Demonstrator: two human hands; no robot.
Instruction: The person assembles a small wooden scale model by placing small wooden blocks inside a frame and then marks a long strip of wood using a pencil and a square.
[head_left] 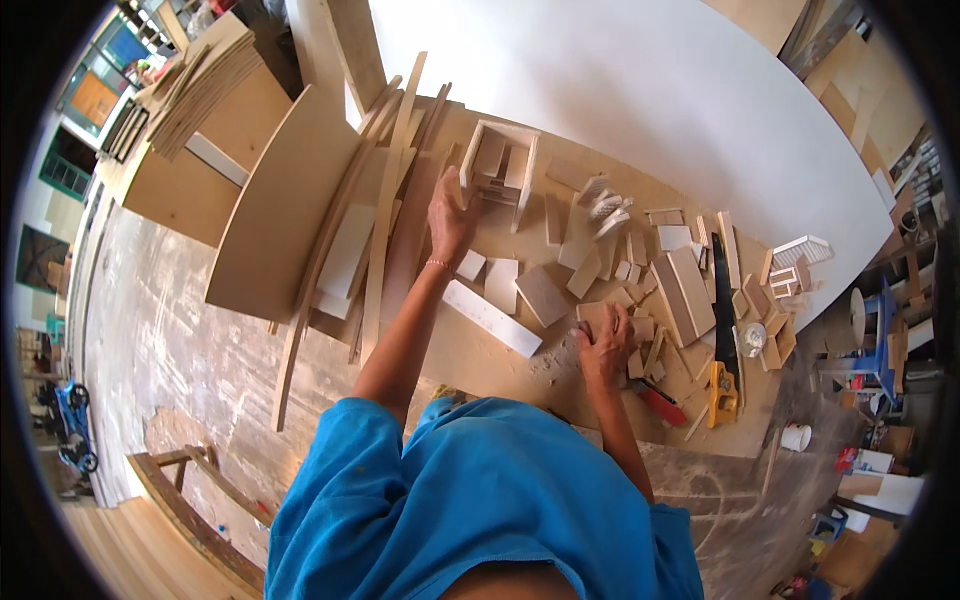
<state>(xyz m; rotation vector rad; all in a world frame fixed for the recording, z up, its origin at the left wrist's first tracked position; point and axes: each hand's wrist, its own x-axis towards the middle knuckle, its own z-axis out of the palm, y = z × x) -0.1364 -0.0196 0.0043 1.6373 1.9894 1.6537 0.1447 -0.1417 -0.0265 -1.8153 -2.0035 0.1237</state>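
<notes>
My left hand (455,218) is closed on the left side of a small open wooden box (531,160), which has pale edges and dividers inside. The box stands toward the far side of the plywood work surface. Nearer to me on the right, my right hand (606,350) rests with bent fingers on a small wooden block (592,312) among offcuts. A dark spot shows at its thumb, too small to name. Between my hands lie a white strip (492,318) and a square wooden piece (543,296).
A handsaw (723,390) with a yellow handle lies at the right, near a red object (661,405) and a clear round container (753,338). Long wooden strips (392,215) and a curved panel (285,200) stand at the left. A white board (650,90) rises behind.
</notes>
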